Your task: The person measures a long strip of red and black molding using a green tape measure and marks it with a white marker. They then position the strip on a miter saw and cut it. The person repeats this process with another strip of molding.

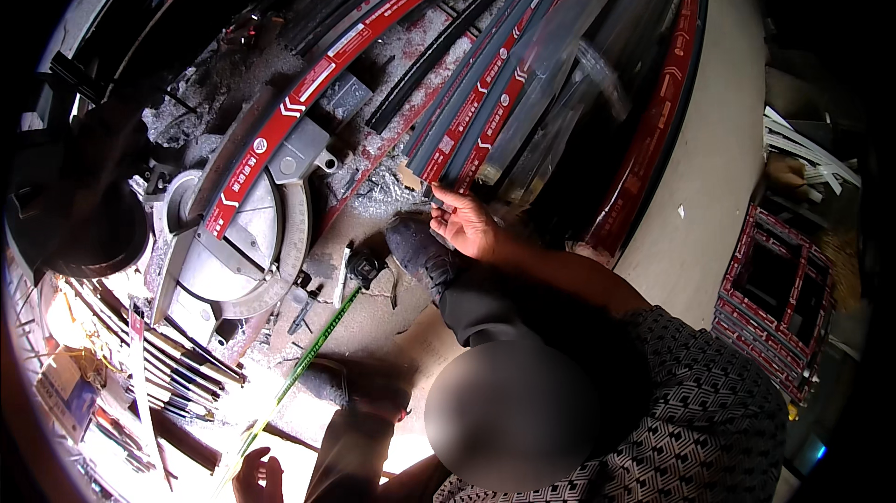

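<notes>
Neither of my hands is in view. A person in a patterned shirt (691,400) crouches below me. One of their hands (462,223) touches the cut ends of a bundle of dark metal profiles with red film (485,92). Another hand (257,477) at the bottom edge is at the near end of a green measuring tape (308,363); whose hand it is I cannot tell. The tape runs up to a black case (364,266) on the floor. A red-filmed profile (280,130) lies across the round table of a mitre saw (238,242).
Metal shavings (373,176) cover the floor around the saw. Short dark profile offcuts (187,363) lie at the lower left. Red-edged frames (775,288) are stacked at the right, beside a pale floor strip (709,176). The person's shoe (411,242) rests by the tape case.
</notes>
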